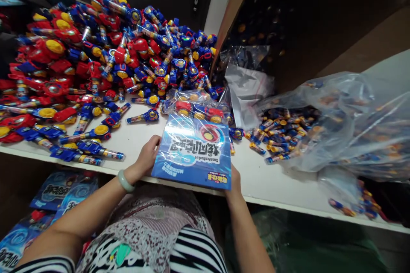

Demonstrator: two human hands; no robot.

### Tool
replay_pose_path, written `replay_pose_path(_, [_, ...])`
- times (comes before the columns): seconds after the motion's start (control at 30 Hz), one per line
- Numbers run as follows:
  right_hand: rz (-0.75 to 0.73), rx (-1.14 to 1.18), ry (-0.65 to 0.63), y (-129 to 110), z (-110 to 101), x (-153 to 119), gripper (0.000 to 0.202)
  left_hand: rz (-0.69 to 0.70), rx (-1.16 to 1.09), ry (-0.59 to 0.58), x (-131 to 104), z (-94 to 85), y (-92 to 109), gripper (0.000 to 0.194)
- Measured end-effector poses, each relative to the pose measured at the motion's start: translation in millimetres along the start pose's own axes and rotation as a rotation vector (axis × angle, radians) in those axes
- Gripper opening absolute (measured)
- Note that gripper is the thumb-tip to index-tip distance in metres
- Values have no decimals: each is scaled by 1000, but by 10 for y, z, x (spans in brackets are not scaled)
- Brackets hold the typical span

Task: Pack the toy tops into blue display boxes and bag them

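Note:
A flat blue package (194, 153) with white lettering, upside down from my side, lies at the front edge of the white table, clear plastic and several red, blue and yellow toys at its far end. My left hand (149, 153) is at its left side, fingers curled against the edge and partly hidden by it. At the right side, my right hand (235, 181) holds the edge, its fingers mostly hidden under or behind the package. Just beyond and left, a blue toy (143, 116) with a clear tube rests on the table.
A big heap of red and blue toys (96, 51) covers the table's left and back. Small tubes (285, 130) spill from a clear plastic bag (352, 115) on the right. More blue packages (56, 190) lie below the table (272, 187) at left. An open box (233, 8) stands behind.

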State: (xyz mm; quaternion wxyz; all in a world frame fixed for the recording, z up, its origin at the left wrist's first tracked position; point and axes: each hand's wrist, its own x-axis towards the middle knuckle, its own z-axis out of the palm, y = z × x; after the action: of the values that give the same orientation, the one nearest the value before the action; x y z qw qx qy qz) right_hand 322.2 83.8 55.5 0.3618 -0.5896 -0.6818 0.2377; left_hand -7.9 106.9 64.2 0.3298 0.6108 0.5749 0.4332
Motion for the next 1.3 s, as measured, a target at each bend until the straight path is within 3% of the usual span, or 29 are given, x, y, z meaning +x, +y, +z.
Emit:
replay_pose_path(0.1, [-15, -13, 28, 92, 0, 43, 22, 1, 0, 3, 21, 22, 3, 16])
replay_pose_path(0.27, [-95, 28, 3, 201, -166, -190, 23, 50, -14, -43, -78, -58, -110, 18])
replay_pose_path(0.4, [-174, 86, 4, 159, -148, -256, 23, 214, -23, -370, -389, -354, -304, 20])
replay_pose_path(0.47, [-186, 97, 14, 123, -125, -264, 21, 234, -7, -467, -515, -474, -387, 23])
replay_pose_path(0.63, [-299, 102, -97, 70, -168, -607, 24, 149, -3, -263, -539, -458, -393, 27])
replay_pose_path(0.7, [-300, 120, -69, 77, -165, -808, 23, 168, -13, -299, -530, -481, -370, 30])
replay_pose_path(0.8, [-291, 84, 13, 107, -71, -979, 15, 210, 28, -472, -602, -643, -395, 35])
replay_pose_path(0.83, [-292, 32, 54, 116, -19, -988, 19, 221, 63, -490, -641, -696, -417, 33])
replay_pose_path(0.9, [-259, -94, 149, 127, 88, -943, 53, 238, 148, -433, -715, -732, -462, 27])
replay_pose_path(0.93, [-226, -129, 172, 130, 134, -901, 61, 240, 187, -374, -745, -705, -477, 28])
replay_pose_path(0.97, [-191, -134, 168, 132, 171, -855, 56, 240, 211, -324, -768, -652, -484, 31])
replay_pose_path(1.03, [-143, -78, 111, 134, 205, -778, 29, 252, 190, -269, -800, -507, -476, 27])
replay_pose_path(1.07, [-130, -42, 79, 133, 202, -755, 26, 254, 148, -248, -811, -440, -464, 23])
replay_pose_path(1.2, [-86, 6, 57, 108, 91, -807, 37, 83, -39, -123, -861, -377, -412, 31])
replay_pose_path(1.23, [-95, 22, 30, 96, 47, -846, 37, 26, -67, -142, -879, -411, -403, 34])
replay_pose_path(1.3, [-157, 66, -80, 66, -40, -929, 37, -15, -102, -305, -914, -498, -381, 40])
